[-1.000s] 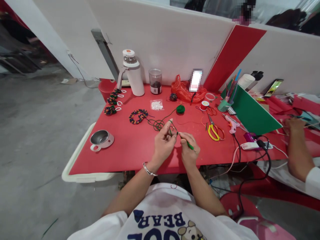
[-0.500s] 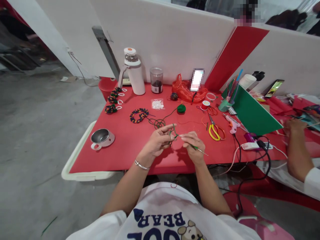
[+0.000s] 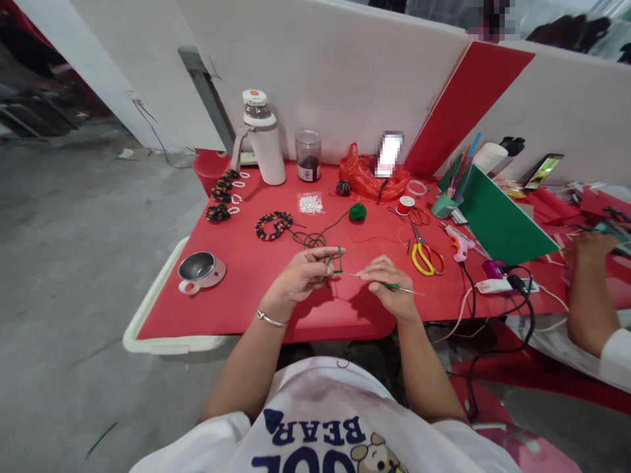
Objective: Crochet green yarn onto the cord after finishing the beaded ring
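So both hands are up over the red surface [image 3: 256, 309], forearms coming in from about 7 and 5 o'clock, and the fingers point in toward each other. The left hand [image 3: 302, 276] has thumb and fingers pinched on some green yarn [image 3: 340, 259], index stuck out with a strand looped over it in a little squarish frame. The right hand [image 3: 395, 292] is closed pen-style around a green-handled crochet hook [image 3: 391, 286], its thin metal shaft reaching over to the yarn by the left fingertips. Can't tell if the tip is actually through a loop, and the left fingers cover part of the yarn anyway. Loose coils [image 3: 310, 240] of the same stuff lie just past the left hand at 11 o'clock, running to a green ball [image 3: 357, 212] at 12. A multicolored knitted ring [image 3: 273, 226] sits at 10 o'clock, a bead packet [image 3: 310, 203] at 11, and a white flask [image 3: 267, 154] farther out that way. The cup [image 3: 201, 270] is at 9. Red thread spool [image 3: 405, 205] at 1, yellow-handled scissors [image 3: 422, 259] and pink glue gun [image 3: 461, 246] between 2 and 3, then another person's hand [image 3: 596, 246] well off at 3.
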### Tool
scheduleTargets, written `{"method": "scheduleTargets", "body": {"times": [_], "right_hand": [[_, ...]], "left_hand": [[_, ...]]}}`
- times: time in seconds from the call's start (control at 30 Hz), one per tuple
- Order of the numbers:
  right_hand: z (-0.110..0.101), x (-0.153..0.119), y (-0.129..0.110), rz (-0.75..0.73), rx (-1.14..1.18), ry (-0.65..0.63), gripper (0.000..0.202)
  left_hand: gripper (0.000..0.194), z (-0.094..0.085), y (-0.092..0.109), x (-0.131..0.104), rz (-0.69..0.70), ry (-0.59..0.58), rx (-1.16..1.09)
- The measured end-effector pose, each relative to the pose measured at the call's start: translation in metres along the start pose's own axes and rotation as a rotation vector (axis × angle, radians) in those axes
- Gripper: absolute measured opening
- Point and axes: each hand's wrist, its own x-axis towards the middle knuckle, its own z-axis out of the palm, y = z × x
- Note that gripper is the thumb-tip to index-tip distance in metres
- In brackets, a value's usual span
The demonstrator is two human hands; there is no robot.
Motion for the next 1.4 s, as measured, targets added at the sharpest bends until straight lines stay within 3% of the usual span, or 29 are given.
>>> {"method": "scheduleTargets", "body": {"times": [0.17,0.27,0.33,0.53,0.93,1.4], "right_hand": [[0.028,-0.012,0.016,0.185,0.307,0.219,0.031],[0.049,-0.016,0.025,0.273,0.367,0.413,0.033],[0.058,-0.016,0.027,0.305,0.37,0.465,0.037],[0.061,-0.011,0.027,0.381,0.435,0.471,0.044],[0.059,-0.017,0.031,0.33,0.491,0.435,0.031],[0.059,-0.018,0.026,0.37,0.401,0.411,0.043]], "left_hand": [[0.06,0.01,-0.015,0.004,0.102,-0.014,0.005],[0.073,0.019,-0.026,0.008,0.198,0.048,0.018],[0.078,0.023,-0.029,0.008,0.241,0.087,0.022],[0.078,0.022,-0.029,0.004,0.249,0.102,0.013],[0.07,0.021,-0.029,0.004,0.207,0.107,0.008],[0.057,0.02,-0.025,-0.001,0.182,0.051,-0.073]]}}
